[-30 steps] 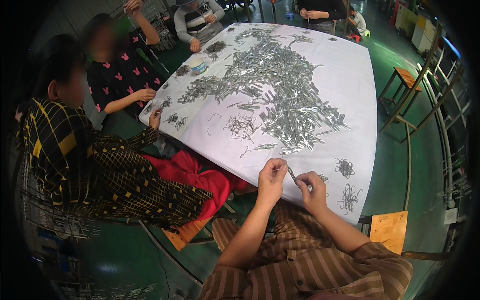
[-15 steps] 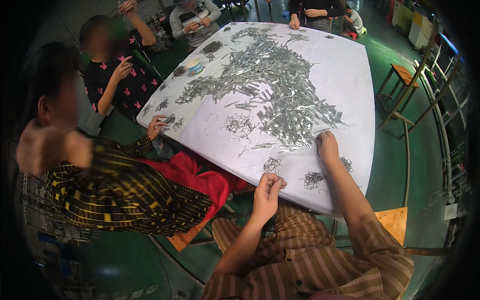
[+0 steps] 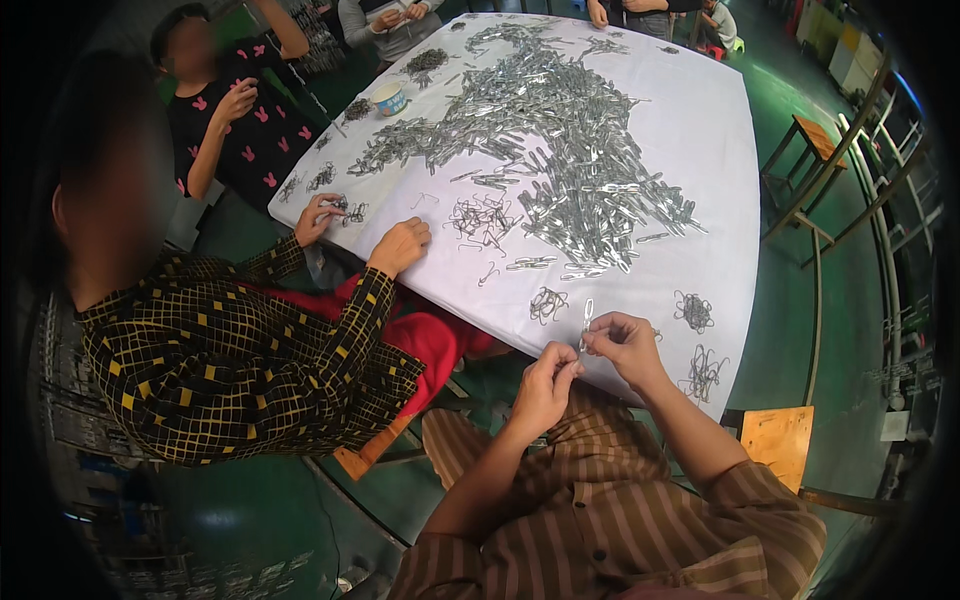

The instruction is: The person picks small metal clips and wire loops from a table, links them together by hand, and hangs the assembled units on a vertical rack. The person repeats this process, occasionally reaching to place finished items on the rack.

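Near the table's front edge, my right hand [image 3: 628, 350] pinches a shiny flat metal piece [image 3: 588, 312] with a long slot, held upright. Close beside it my left hand [image 3: 546, 388] has thumb and fingers pressed together; what it pinches is too small to make out. A heap of similar flat metal pieces [image 3: 560, 150] spreads over the white tabletop [image 3: 690, 140]. Bent wire hooks [image 3: 547, 304] lie just beyond my hands, and more wire piles [image 3: 693, 311] sit to my right.
At my left a person in a yellow-and-black patterned top [image 3: 250, 370] works with both hands at the table. Others stand around the far side. A paper tub [image 3: 389, 100] stands among the piles. Wooden stools [image 3: 778, 440] are at the right.
My right hand has come back from the heap to my left hand, bringing a flat metal piece. The neighbour's raised hand has come down onto the table. The view has shifted slightly.
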Action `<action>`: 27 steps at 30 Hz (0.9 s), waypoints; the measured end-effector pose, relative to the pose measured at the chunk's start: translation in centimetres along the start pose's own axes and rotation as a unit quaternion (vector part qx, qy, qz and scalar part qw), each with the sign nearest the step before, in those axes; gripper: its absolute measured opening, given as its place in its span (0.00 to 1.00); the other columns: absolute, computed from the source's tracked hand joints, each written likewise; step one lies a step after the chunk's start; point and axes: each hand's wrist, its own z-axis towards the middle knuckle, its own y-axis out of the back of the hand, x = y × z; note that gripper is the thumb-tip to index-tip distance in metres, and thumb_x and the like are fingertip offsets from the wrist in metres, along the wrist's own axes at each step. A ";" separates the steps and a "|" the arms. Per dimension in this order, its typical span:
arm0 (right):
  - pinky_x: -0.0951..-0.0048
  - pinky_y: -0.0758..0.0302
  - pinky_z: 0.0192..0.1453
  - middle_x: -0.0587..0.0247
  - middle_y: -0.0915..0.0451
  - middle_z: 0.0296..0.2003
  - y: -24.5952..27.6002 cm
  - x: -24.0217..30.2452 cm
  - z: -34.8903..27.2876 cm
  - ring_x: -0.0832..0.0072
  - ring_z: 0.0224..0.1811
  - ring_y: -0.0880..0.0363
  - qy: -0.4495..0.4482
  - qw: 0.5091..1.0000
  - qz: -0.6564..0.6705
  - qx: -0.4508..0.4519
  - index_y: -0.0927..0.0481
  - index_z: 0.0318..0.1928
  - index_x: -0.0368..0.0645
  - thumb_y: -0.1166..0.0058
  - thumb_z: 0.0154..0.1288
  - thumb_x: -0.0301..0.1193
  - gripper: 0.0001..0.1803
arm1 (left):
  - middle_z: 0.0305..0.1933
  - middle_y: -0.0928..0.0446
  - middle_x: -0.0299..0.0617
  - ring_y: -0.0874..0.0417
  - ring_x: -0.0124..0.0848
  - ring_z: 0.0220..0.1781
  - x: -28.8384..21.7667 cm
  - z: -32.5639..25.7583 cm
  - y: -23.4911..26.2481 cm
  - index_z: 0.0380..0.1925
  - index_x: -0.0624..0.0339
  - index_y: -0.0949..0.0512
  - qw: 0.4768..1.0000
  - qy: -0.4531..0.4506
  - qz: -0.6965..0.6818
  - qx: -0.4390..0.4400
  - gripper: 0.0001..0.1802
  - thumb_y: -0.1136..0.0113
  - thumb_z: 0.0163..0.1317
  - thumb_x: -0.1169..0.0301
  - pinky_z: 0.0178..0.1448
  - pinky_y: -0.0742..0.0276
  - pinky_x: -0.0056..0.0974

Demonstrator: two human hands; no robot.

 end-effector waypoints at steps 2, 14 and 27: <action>0.82 0.27 0.32 0.63 0.20 0.24 -0.4 -0.1 -0.5 0.83 0.26 0.24 0.005 1.000 -0.003 -0.006 0.22 0.34 0.34 0.39 0.56 0.25 0.07 | 0.28 0.24 0.47 0.21 0.35 0.32 0.1 -0.3 0.2 0.33 0.65 0.33 1.000 0.003 0.026 -0.002 0.02 0.51 0.63 0.78 0.39 0.27 0.34; 0.78 0.27 0.34 0.60 0.19 0.25 -2.8 -1.5 -2.9 0.80 0.27 0.24 0.107 0.979 -0.159 -0.065 0.20 0.33 0.32 0.39 0.54 0.24 0.07 | 0.28 0.22 0.46 0.21 0.36 0.29 1.9 -0.3 4.1 0.33 0.67 0.25 0.992 0.053 0.081 0.084 0.04 0.44 0.58 0.79 0.37 0.26 0.34; 0.74 0.26 0.32 0.56 0.20 0.26 -3.2 -2.2 -4.0 0.70 0.27 0.21 0.171 0.958 -0.218 -0.075 0.20 0.32 0.36 0.39 0.53 0.24 0.06 | 0.29 0.23 0.48 0.21 0.42 0.32 5.1 11.3 1.8 0.22 0.66 0.22 0.821 -0.157 0.550 0.008 0.05 0.46 0.48 0.77 0.39 0.23 0.42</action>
